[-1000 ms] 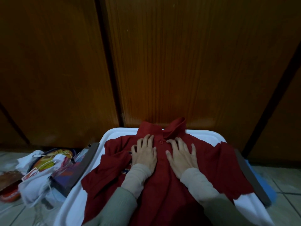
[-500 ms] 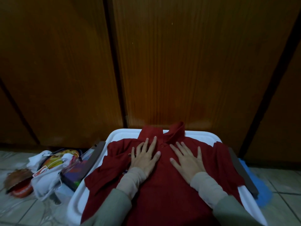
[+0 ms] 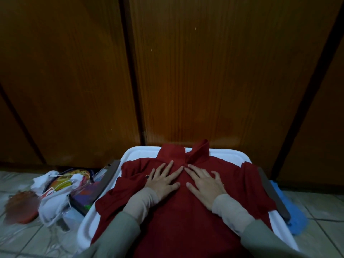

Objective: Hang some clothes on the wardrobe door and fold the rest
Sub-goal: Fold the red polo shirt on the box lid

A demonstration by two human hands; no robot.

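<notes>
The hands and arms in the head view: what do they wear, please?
Both arms wear two layers. A beige ribbed cuff of a thin inner top reaches the wrist of the left hand; another such cuff reaches that of the right hand. Over them lie grey-green outer sleeves. No gloves; rings cannot be told.
</notes>
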